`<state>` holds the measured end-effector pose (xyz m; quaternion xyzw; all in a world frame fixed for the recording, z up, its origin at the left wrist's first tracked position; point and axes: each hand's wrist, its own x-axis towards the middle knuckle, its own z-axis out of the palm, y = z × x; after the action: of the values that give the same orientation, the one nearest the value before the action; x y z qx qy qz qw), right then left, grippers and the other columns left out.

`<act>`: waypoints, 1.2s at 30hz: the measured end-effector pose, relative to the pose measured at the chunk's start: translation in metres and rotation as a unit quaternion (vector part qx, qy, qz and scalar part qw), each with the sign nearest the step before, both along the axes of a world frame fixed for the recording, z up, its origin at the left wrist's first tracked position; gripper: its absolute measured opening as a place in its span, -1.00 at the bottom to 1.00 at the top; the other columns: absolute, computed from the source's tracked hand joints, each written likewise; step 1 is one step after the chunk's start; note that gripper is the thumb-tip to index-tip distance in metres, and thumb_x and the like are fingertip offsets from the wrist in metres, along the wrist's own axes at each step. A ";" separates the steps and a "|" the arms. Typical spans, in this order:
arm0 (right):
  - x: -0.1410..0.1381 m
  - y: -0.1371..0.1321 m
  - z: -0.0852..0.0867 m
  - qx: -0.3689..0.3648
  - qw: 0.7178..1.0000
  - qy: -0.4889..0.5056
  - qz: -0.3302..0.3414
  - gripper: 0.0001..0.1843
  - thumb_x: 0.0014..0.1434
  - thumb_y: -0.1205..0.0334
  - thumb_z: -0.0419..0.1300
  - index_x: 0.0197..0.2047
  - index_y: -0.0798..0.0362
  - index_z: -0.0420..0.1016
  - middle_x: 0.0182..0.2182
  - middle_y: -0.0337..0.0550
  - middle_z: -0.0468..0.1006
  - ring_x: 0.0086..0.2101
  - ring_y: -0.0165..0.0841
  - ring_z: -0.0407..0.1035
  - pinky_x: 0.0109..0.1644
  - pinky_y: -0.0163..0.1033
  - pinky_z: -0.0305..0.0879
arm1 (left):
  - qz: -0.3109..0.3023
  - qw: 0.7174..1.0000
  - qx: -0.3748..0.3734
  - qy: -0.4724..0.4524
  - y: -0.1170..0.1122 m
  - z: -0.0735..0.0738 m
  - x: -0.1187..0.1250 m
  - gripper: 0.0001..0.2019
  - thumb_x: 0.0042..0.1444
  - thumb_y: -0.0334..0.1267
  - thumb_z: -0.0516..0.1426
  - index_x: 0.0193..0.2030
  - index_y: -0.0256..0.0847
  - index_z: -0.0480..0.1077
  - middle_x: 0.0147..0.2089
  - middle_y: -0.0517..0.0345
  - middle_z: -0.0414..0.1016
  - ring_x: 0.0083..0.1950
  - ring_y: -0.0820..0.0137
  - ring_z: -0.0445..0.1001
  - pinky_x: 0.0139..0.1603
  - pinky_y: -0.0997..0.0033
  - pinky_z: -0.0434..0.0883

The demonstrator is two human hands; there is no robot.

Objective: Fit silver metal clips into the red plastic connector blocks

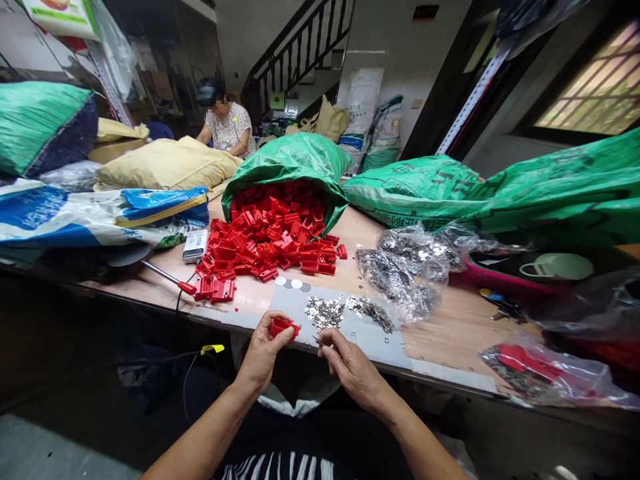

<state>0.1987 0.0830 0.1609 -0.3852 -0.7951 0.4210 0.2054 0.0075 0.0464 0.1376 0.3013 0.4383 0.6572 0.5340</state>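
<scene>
My left hand (261, 355) is closed around a red plastic part (283, 328), shaped like a small open casing, at the table's front edge. Just to its right, my right hand (347, 363) pinches a small metal piece (317, 340) between thumb and forefinger; its exact shape is too small to tell. Beyond my hands, a pile of small flat silvery metal pieces (324, 312) lies on a grey sheet (360, 341), with a second, darker pile (373, 312) beside it. A heap of matching red parts (250, 243) spills from a green woven sack (295, 155).
Clear plastic bags of metal pieces (403, 270) lie to the right, near a pink bin (500, 280). A red-tipped lever (173, 279) juts out at left. Full green sacks (420, 190) line the back. Across the table sits another person (230, 127).
</scene>
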 end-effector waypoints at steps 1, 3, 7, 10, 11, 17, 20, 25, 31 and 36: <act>-0.001 -0.002 0.003 0.000 1.000 0.007 0.006 -0.86 0.31 0.26 -0.09 -0.13 -0.02 0.25 -0.39 -0.28 0.44 -0.48 -0.45 0.29 -0.34 -0.33 0.24 | -0.010 0.996 -0.018 -0.084 -0.002 0.003 0.002 -0.79 -0.02 -0.27 0.28 -0.30 -0.19 0.34 -0.27 0.19 0.54 -0.16 0.36 0.55 -0.02 0.36 0.38; -0.006 -0.005 0.009 0.005 0.999 0.023 0.024 -0.83 0.32 0.26 -0.09 -0.06 -0.03 0.24 -0.38 -0.26 0.45 -0.43 -0.43 0.32 -0.29 -0.32 0.25 | -0.030 0.975 -0.057 -0.212 -0.006 0.009 0.005 -0.83 0.01 -0.27 0.27 -0.38 -0.24 0.35 -0.33 0.15 0.57 -0.18 0.33 0.58 0.03 0.31 0.40; -0.017 -0.010 0.015 0.020 0.997 0.041 0.055 -0.64 0.33 0.26 -0.10 0.18 -0.04 0.10 -0.45 -0.30 0.43 -0.40 -0.41 0.34 -0.22 -0.31 0.25 | -0.029 0.935 -0.128 -0.329 -0.011 0.014 0.008 -0.92 0.15 -0.36 0.15 -0.33 -0.34 0.42 -0.32 -0.01 0.60 -0.25 0.32 0.61 -0.03 0.32 0.47; -0.021 -0.011 0.015 0.029 0.997 0.032 0.063 -0.58 0.35 0.21 -0.10 0.25 -0.03 0.07 -0.49 -0.32 0.42 -0.44 -0.42 0.33 -0.25 -0.31 0.26 | -0.029 0.922 -0.150 -0.356 -0.014 0.018 0.010 -0.85 0.21 -0.38 0.08 -0.32 -0.39 0.44 -0.31 -0.07 0.60 -0.25 0.28 0.62 -0.09 0.32 0.52; -0.021 -0.010 0.015 0.032 0.997 0.027 0.064 -0.58 0.35 0.18 -0.10 0.25 -0.04 0.10 -0.49 -0.31 0.43 -0.45 -0.41 0.34 -0.26 -0.32 0.26 | -0.031 0.920 -0.152 -0.360 -0.015 0.019 0.012 -0.83 0.22 -0.38 0.06 -0.32 -0.40 0.44 -0.32 -0.08 0.60 -0.26 0.29 0.62 -0.11 0.32 0.53; -0.020 -0.010 0.015 0.047 0.997 0.010 0.053 -0.64 0.34 0.09 -0.07 0.14 -0.06 0.29 -0.33 -0.21 0.55 -0.35 -0.37 0.43 -0.21 -0.30 0.31 | -0.042 0.914 -0.136 -0.379 -0.019 0.023 0.018 -0.79 0.25 -0.38 0.03 -0.32 -0.40 0.45 -0.31 -0.07 0.59 -0.31 0.34 0.60 -0.12 0.30 0.53; -0.020 -0.010 0.012 0.060 0.997 0.022 0.047 -0.67 0.34 0.11 -0.06 0.10 -0.07 0.32 -0.19 -0.16 0.56 -0.26 -0.34 0.46 -0.14 -0.29 0.33 | -0.038 0.911 -0.136 -0.388 -0.020 0.023 0.021 -0.76 0.26 -0.39 0.01 -0.34 -0.40 0.45 -0.33 -0.08 0.58 -0.30 0.35 0.59 -0.10 0.31 0.52; -0.020 -0.009 0.008 0.094 0.994 0.023 0.049 -0.69 0.33 0.16 -0.05 0.09 -0.05 0.32 -0.07 -0.12 0.54 -0.15 -0.32 0.47 -0.07 -0.30 0.32 | -0.033 0.905 -0.139 -0.400 -0.021 0.024 0.023 -0.71 0.29 -0.37 -0.03 -0.34 -0.41 0.46 -0.32 -0.08 0.58 -0.31 0.36 0.59 -0.11 0.31 0.52; -0.020 -0.008 0.004 0.108 0.992 0.002 0.060 -0.69 0.34 0.17 -0.06 0.11 -0.07 0.29 -0.08 -0.14 0.55 -0.15 -0.32 0.47 -0.09 -0.29 0.32 | -0.025 0.905 -0.136 -0.403 -0.022 0.021 0.022 -0.73 0.28 -0.38 -0.01 -0.34 -0.42 0.46 -0.30 -0.10 0.58 -0.29 0.32 0.59 -0.10 0.28 0.51; -0.021 -0.007 0.000 0.107 0.992 0.010 0.059 -0.69 0.35 0.17 -0.07 0.10 -0.07 0.29 -0.08 -0.13 0.54 -0.16 -0.32 0.47 -0.09 -0.30 0.33 | -0.028 0.905 -0.122 -0.406 -0.024 0.019 0.022 -0.74 0.27 -0.38 0.00 -0.32 -0.43 0.48 -0.28 -0.11 0.57 -0.27 0.32 0.59 -0.08 0.28 0.51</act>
<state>0.1774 0.0759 0.1614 -0.3091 -0.8546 0.3492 0.2284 0.0300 0.0228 0.1569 -0.0466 0.2520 0.6486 0.7167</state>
